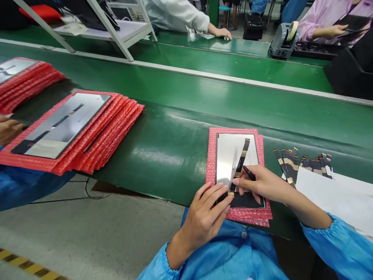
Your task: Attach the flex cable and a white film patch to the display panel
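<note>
A silver display panel [230, 155] lies on a red bubble-wrap sheet [211, 155] at the near edge of the green belt. A dark flex cable [243, 153] with gold contacts runs across the panel. My left hand [205, 214] rests with fingertips pressing the panel's lower edge near a small yellow tab. My right hand [259, 182] holds a thin black tool [248, 172] against the cable's lower end.
Loose flex cables [300, 161] lie fanned to the right on white paper sheets [335, 194]. Left, a stack of red bubble sheets [110, 128] carries another panel [62, 124], with a co-worker's hand [8, 130] beside it. People work across the belt; a tape dispenser [282, 39] stands there.
</note>
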Available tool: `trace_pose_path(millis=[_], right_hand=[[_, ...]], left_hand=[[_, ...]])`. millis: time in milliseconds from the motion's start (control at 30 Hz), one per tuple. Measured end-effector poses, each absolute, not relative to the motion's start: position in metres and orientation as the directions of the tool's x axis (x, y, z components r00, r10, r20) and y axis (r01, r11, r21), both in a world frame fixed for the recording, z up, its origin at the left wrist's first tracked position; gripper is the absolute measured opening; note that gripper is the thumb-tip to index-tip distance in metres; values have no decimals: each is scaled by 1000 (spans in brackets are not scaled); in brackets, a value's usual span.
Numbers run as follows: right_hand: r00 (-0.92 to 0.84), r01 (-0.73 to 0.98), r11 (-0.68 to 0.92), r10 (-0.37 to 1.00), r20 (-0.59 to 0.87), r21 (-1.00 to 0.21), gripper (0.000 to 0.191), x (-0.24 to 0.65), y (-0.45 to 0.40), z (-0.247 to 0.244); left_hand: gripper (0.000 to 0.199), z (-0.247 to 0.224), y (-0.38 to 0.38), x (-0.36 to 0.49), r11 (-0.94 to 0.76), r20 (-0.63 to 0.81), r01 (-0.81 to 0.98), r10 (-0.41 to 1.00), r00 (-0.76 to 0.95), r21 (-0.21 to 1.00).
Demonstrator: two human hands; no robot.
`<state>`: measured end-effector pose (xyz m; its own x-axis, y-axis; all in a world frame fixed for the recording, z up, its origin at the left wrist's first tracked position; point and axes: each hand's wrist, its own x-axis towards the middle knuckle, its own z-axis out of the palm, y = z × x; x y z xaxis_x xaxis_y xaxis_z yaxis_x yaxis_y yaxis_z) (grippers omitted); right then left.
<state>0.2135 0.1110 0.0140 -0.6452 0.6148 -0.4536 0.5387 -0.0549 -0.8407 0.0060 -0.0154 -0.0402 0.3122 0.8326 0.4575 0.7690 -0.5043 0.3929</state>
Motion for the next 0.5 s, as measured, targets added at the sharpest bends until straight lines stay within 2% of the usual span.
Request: trace_pose_path(millis=[100, 233, 500], right_hand=[[-654, 545, -81, 583, -483, -835, 27, 211, 110, 16], [-648, 554, -117, 562, -515, -824, 25, 209, 109, 16], [-631, 558, -149, 562, -534, -816, 22, 207, 108, 14]], left_hand=[[34, -42, -16, 3, -503, 496, 734, 829, 259, 456], [19, -44, -16, 2, -471, 518, 681, 841, 155, 561], [18, -45, -15, 4, -452, 504, 694, 851, 147, 560]])
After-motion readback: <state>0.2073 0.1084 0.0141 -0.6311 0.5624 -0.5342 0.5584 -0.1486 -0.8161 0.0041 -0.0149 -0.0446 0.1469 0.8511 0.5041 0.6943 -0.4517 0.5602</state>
